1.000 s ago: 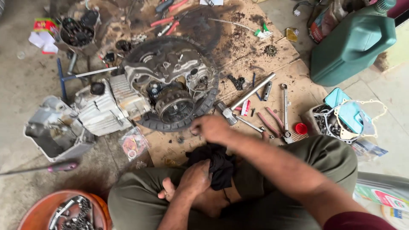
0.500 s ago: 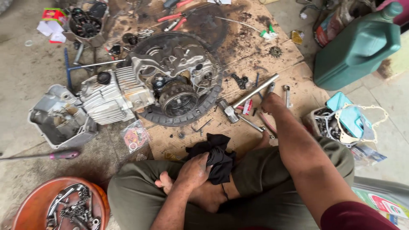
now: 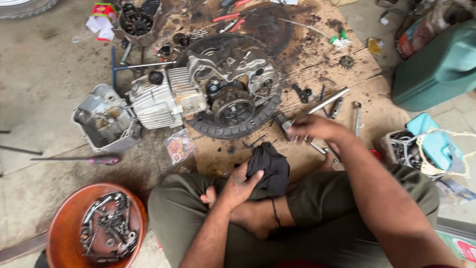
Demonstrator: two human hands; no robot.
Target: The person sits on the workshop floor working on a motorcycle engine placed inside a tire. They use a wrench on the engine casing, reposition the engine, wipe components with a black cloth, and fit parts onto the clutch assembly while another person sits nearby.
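Head view: right hand (image 3: 313,128) among tools (image 3: 342,105).

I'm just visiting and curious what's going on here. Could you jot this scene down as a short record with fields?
Setting: person sitting cross-legged on a workshop floor
Left hand: rests on the knee, grip on a black rag
Right hand: reaching over small metal tools on cardboard; whether it grips one cannot be told
Centre: engine lying on a tyre
Near left: red bowl of metal parts
Left floor: screwdriver
Right: green canister
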